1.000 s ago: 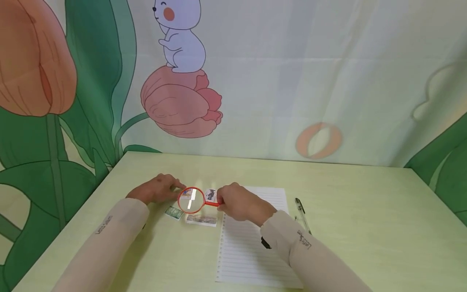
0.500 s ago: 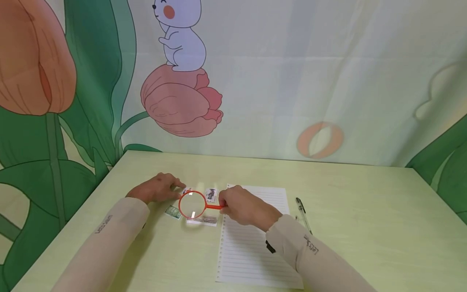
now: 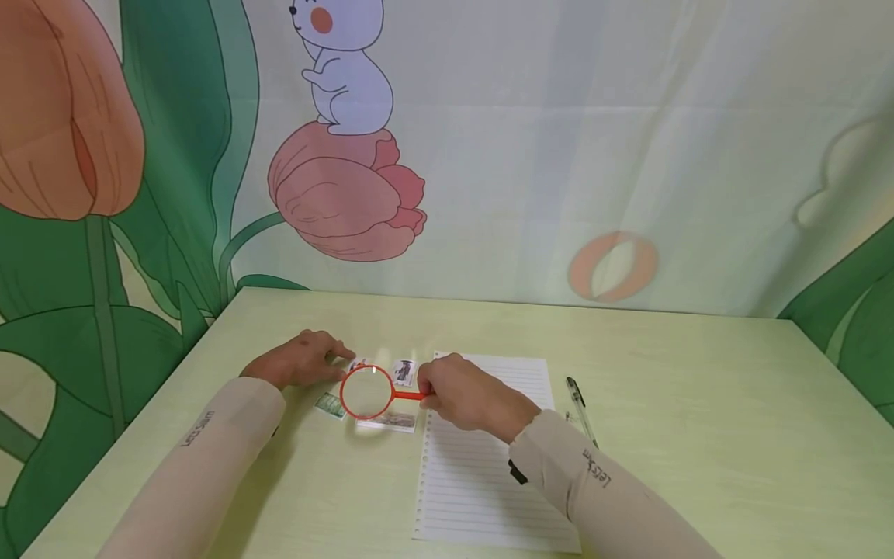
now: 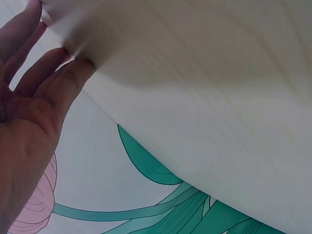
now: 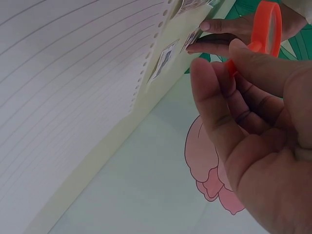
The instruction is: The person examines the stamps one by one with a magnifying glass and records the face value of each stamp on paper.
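Observation:
My right hand (image 3: 468,394) pinches the handle of a red-rimmed magnifying glass (image 3: 408,396) between thumb and fingers. Its lens hovers over a small group of stamps. Partly covered by the rim is a stamp (image 3: 357,363), which the fingertips of my left hand (image 3: 302,360) touch at its left side. A stamp with a dark figure (image 3: 403,373) lies right of it. Nearer me are a green stamp (image 3: 329,405) and a wide stamp (image 3: 396,422). In the left wrist view, my left fingers (image 4: 73,80) reach down to the tabletop, nearly straight.
Lined loose-leaf paper (image 3: 489,489) with punched holes lies under my right forearm. A clear pen with a black cap (image 3: 580,410) rests to its right. Behind the table's back edge hangs a curtain (image 3: 503,194) printed with tulips and a white animal.
The magnifying glass has come slightly toward me in my right hand, from over the upper stamps to lower among them, then stayed nearly still. My left hand has barely moved.

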A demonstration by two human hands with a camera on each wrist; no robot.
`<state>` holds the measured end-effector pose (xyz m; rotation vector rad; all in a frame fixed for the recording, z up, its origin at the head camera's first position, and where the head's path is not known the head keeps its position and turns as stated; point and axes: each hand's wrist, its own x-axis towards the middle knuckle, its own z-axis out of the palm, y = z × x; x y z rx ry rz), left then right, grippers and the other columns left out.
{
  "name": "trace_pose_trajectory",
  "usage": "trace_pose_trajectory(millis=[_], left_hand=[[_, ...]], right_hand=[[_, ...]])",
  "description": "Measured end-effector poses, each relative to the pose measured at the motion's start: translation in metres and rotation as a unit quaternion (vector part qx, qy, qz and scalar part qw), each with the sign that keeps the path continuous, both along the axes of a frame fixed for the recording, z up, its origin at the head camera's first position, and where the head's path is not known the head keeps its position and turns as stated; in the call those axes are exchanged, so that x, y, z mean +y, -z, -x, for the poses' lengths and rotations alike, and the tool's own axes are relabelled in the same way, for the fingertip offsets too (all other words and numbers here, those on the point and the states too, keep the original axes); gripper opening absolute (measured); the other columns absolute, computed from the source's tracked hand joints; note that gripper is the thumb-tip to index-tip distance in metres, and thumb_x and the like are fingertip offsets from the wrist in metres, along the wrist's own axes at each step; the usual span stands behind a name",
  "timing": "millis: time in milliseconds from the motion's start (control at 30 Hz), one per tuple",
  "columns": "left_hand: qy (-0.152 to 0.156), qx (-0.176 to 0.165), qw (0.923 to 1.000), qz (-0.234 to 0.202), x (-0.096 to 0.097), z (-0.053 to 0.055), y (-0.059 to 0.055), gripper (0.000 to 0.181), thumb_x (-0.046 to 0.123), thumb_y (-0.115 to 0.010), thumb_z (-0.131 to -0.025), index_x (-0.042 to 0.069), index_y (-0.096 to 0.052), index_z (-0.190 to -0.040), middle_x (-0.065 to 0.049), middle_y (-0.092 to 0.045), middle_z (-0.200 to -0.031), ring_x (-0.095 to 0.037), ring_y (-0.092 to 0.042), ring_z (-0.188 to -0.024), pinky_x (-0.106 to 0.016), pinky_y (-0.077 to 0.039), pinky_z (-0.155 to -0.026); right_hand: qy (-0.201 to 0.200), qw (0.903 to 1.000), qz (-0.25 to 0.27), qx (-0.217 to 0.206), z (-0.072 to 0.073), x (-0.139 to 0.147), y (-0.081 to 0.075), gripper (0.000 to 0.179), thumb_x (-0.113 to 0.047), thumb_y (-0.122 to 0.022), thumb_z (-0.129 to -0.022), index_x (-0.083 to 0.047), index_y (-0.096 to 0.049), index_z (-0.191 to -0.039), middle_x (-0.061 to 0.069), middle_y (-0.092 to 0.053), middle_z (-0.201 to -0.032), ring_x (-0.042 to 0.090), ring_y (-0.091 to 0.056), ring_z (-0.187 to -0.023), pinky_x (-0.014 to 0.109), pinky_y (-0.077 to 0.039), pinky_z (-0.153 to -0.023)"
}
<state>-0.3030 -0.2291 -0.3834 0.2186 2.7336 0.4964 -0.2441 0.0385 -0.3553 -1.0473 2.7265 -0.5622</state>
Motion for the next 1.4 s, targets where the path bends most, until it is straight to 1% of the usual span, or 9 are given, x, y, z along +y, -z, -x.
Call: trace_pose_trajectory(millis=[233, 667, 933, 1033, 1167, 1400], left_hand=[[-0.022, -0.011, 0.9997, -0.007, 0.002, -0.001, -0.001, 0.043, 0.020, -0.070, -0.095, 0.014, -0.063, -0.137, -0.021, -0.045, -0.149, -0.044, -0.032, -0.139, -0.061, -0.035, -0.108], [-0.021, -0.008, 0.9998, -0.004, 0.002, -0.003, -0.002, 0.043, 0.021, -0.070, -0.095, 0.014, -0.063, -0.137, -0.021, -0.046, -0.147, -0.044, -0.034, -0.137, -0.062, -0.035, -0.107], [-0.009, -0.003, 1.0000, 0.001, 0.002, -0.004, -0.002, 0.043, 0.023, -0.069, -0.096, 0.015, -0.063, -0.138, -0.021, -0.046, -0.147, -0.044, -0.034, -0.137, -0.063, -0.035, -0.107], [-0.002, -0.001, 1.0000, 0.002, 0.002, -0.004, -0.002, 0.042, 0.023, -0.069, -0.096, 0.015, -0.063, -0.137, -0.021, -0.046, -0.147, -0.044, -0.033, -0.137, -0.064, -0.034, -0.107], [0.004, 0.005, 1.0000, 0.001, 0.003, -0.004, -0.003, 0.042, 0.021, -0.069, -0.096, 0.014, -0.064, -0.136, -0.022, -0.046, -0.147, -0.045, -0.034, -0.137, -0.063, -0.034, -0.108], [-0.011, -0.005, 0.9999, -0.006, 0.005, -0.003, -0.005, 0.043, 0.021, -0.071, -0.095, 0.014, -0.064, -0.136, -0.024, -0.046, -0.146, -0.045, -0.035, -0.137, -0.063, -0.034, -0.108]], right_hand=[[-0.001, 1.0000, 0.000, 0.002, 0.000, 0.000, -0.001, 0.010, -0.006, -0.071, -0.093, -0.006, -0.064, -0.085, -0.002, -0.058, -0.073, 0.014, -0.049, -0.066, 0.023, -0.041, -0.058], [0.009, 0.9999, -0.003, -0.006, -0.003, 0.005, -0.004, 0.007, -0.005, -0.071, -0.092, -0.003, -0.066, -0.088, 0.000, -0.060, -0.075, 0.014, -0.050, -0.066, 0.024, -0.043, -0.059], [0.007, 0.9999, 0.003, 0.007, -0.005, 0.015, -0.003, 0.006, -0.003, -0.071, -0.092, -0.002, -0.066, -0.087, 0.000, -0.061, -0.076, 0.014, -0.051, -0.067, 0.025, -0.044, -0.061], [0.018, 0.9998, 0.005, -0.002, -0.006, 0.020, -0.003, 0.005, -0.002, -0.070, -0.092, -0.002, -0.066, -0.088, 0.000, -0.062, -0.077, 0.014, -0.052, -0.067, 0.026, -0.046, -0.061], [0.043, 0.9988, 0.003, -0.021, -0.008, 0.028, -0.003, 0.005, -0.003, -0.070, -0.092, -0.003, -0.066, -0.089, 0.000, -0.061, -0.078, 0.015, -0.052, -0.068, 0.027, -0.046, -0.062], [0.064, 0.9976, 0.013, -0.024, -0.007, 0.048, -0.001, 0.008, -0.004, -0.070, -0.093, -0.005, -0.064, -0.087, -0.002, -0.058, -0.073, 0.014, -0.051, -0.065, 0.028, -0.046, -0.062]])
